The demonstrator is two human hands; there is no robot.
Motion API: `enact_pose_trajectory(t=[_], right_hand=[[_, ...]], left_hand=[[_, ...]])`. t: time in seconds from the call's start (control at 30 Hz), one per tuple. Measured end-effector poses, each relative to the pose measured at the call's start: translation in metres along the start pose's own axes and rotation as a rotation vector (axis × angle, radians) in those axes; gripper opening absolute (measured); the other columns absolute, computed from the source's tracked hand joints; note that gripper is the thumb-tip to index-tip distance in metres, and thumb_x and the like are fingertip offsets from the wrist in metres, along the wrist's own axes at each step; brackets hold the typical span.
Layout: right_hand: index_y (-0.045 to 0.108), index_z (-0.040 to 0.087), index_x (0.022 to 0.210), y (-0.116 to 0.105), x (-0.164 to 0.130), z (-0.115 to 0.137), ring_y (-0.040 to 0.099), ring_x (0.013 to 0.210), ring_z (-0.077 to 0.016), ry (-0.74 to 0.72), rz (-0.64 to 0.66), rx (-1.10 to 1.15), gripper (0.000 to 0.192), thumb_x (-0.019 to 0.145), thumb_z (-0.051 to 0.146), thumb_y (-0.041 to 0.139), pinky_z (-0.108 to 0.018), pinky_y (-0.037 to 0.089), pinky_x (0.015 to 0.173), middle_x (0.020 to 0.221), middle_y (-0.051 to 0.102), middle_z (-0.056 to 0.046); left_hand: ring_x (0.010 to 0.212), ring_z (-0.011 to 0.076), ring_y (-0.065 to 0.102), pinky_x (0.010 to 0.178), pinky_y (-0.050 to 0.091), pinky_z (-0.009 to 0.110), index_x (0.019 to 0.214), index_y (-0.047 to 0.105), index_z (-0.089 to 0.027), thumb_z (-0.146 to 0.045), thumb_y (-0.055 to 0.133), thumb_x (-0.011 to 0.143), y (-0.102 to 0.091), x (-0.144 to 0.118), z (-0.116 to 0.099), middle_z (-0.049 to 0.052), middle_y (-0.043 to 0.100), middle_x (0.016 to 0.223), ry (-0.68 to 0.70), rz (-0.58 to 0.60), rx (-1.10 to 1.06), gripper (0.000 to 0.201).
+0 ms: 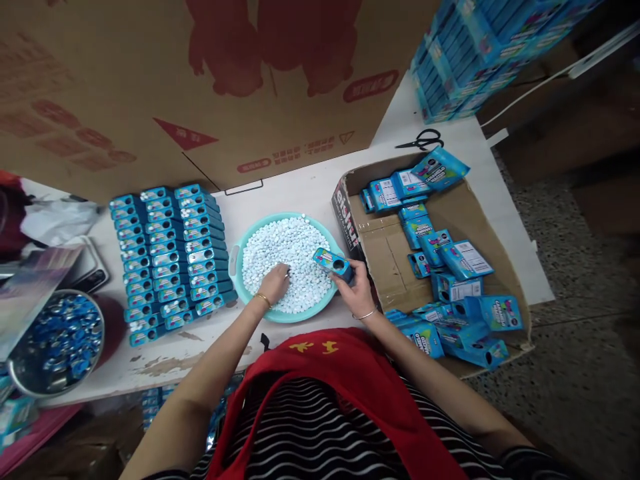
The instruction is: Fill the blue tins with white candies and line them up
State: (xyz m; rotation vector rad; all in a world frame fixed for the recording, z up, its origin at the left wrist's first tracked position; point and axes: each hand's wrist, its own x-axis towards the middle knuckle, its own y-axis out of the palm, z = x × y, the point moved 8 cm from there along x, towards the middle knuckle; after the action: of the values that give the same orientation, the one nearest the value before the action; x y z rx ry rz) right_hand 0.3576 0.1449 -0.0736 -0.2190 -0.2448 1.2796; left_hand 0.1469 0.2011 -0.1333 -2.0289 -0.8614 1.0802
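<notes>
From the head camera, we see the left hand (274,283) down in the teal basin (235,263), its fingers curled loosely among the small white candies (295,250) that fill it. Whether the grip has actually closed on any we cannot tell, since the fingertips are buried in the heap. The right hand (356,288) holds a small blue tin (333,262) over the basin's right rim, its grip wrapped around the tin's near end, with the round opening facing up and the far end tilted toward the candies.

The risks we judge from here are mostly spills. The tin's opening is small beside a pinch of loose candies, so some could miss it and roll over the rim onto the white table (300,190). The tin is held at one end only; a knock against the rim could tip it and shed what is inside. The basin sits close to the table's near edge, and a forearm pressing on it could shove it off.

The rows of blue tins (170,253) lie just left of the basin, so a wide sweep of the left elbow could scatter them. The cardboard box (395,250) of blue packets (463,260) stands just right of the right hand.
</notes>
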Motion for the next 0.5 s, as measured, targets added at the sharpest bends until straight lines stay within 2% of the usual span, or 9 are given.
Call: enact_pose_trajectory(t=[0.13, 0.23, 0.37, 0.5], right_hand=[[0.050, 0.021, 0.111, -0.004, -0.003, -0.006, 0.060, 0.097, -0.0216, 0.056, -0.014, -0.006, 0.041, 0.079, 0.039, 0.069, -0.038, 0.050, 0.088, 0.106, 0.061, -0.007], [0.050, 0.021, 0.111, -0.010, -0.003, -0.001, 0.060, 0.097, -0.0210, 0.038, -0.023, -0.025, 0.040, 0.080, 0.037, 0.069, -0.037, 0.050, 0.087, 0.106, 0.061, -0.007], [0.050, 0.021, 0.112, -0.011, -0.001, 0.009, 0.059, 0.103, -0.0236, -0.044, -0.013, -0.063, 0.036, 0.082, 0.033, 0.065, -0.041, 0.049, 0.091, 0.111, 0.061, -0.009], [0.050, 0.022, 0.115, -0.002, 0.002, 0.021, 0.057, 0.110, -0.0269, -0.192, 0.046, -0.127, 0.032, 0.083, 0.024, 0.057, -0.047, 0.046, 0.097, 0.116, 0.059, -0.012]], left_hand=[[0.099, 0.0232, 0.058, 0.091, 0.047, 0.037, 0.104, 0.055, -0.015, -0.008, 0.045, 0.080, 0.003, 0.007, -0.011, 0.012, 0.060, 0.106, 0.030, -0.036, -0.070, 0.027], [0.100, 0.0223, 0.058, 0.092, 0.047, 0.037, 0.110, 0.053, -0.016, -0.015, 0.046, 0.084, -0.009, -0.004, -0.013, 0.010, 0.060, 0.108, 0.062, -0.055, -0.118, 0.027], [0.101, 0.0205, 0.058, 0.091, 0.047, 0.035, 0.116, 0.050, -0.017, -0.028, 0.047, 0.089, -0.052, -0.037, -0.014, 0.010, 0.060, 0.111, 0.126, -0.067, -0.160, 0.029], [0.100, 0.0191, 0.058, 0.088, 0.047, 0.033, 0.114, 0.050, -0.018, -0.029, 0.044, 0.092, -0.104, -0.066, -0.033, 0.009, 0.060, 0.107, 0.246, -0.085, -0.151, 0.025]])
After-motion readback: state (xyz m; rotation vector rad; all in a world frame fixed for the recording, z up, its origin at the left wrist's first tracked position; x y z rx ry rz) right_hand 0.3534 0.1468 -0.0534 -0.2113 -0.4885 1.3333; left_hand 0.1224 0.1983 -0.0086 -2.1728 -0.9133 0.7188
